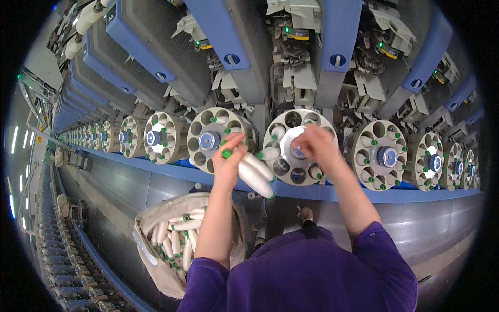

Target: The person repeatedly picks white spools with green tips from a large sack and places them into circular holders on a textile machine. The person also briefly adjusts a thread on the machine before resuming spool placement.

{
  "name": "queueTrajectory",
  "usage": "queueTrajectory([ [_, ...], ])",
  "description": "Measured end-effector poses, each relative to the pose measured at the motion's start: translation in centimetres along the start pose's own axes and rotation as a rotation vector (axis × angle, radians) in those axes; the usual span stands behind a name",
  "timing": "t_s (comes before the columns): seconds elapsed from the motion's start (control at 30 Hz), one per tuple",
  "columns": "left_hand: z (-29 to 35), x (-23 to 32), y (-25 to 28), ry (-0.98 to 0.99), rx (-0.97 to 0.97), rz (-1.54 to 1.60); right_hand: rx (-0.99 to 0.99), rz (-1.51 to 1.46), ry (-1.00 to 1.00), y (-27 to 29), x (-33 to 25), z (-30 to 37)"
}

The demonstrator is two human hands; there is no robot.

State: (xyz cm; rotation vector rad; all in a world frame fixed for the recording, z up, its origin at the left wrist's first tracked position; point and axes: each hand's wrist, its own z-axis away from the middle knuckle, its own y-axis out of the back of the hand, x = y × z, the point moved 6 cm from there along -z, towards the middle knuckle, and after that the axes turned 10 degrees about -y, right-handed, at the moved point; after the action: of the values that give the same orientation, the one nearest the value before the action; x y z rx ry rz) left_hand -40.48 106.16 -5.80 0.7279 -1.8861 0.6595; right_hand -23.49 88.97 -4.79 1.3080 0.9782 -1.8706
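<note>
My left hand (228, 162) is closed around a couple of white yarn bobbins (254, 180) with green tube ends, which slant down to the right. Just right of them is a round beige bobbin magazine (289, 180) with a ring of holes, some of them filled with bobbins. My right hand (318, 148) is at this magazine's hub, over a white disc (288, 143). Motion blurs its fingers, so whether they pinch anything cannot be made out.
Similar magazines, such as one to the left (195, 156) and one to the right (358, 171), line the blue machine rail (332, 193). A cloth sack (158, 278) full of bobbins stands below my left arm. Blue machine panels (338, 31) rise behind.
</note>
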Motion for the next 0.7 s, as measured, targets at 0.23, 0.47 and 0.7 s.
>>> queueTrajectory([
  [0.23, 0.0, 4.6, 6.3, 0.060, 0.290, 0.501, -0.382, 0.491, -0.379, -5.9, 11.8, -0.7],
  [0.47, 2.6, 6.2, 9.1, -0.115, 0.476, 0.569, -0.080, 0.116, -0.284, -1.9, 10.6, 1.1],
  [0.7, 3.9, 6.8, 9.7, -0.163, 0.562, 0.515, -0.432, 0.178, -0.320, -10.1, 12.3, 1.8],
])
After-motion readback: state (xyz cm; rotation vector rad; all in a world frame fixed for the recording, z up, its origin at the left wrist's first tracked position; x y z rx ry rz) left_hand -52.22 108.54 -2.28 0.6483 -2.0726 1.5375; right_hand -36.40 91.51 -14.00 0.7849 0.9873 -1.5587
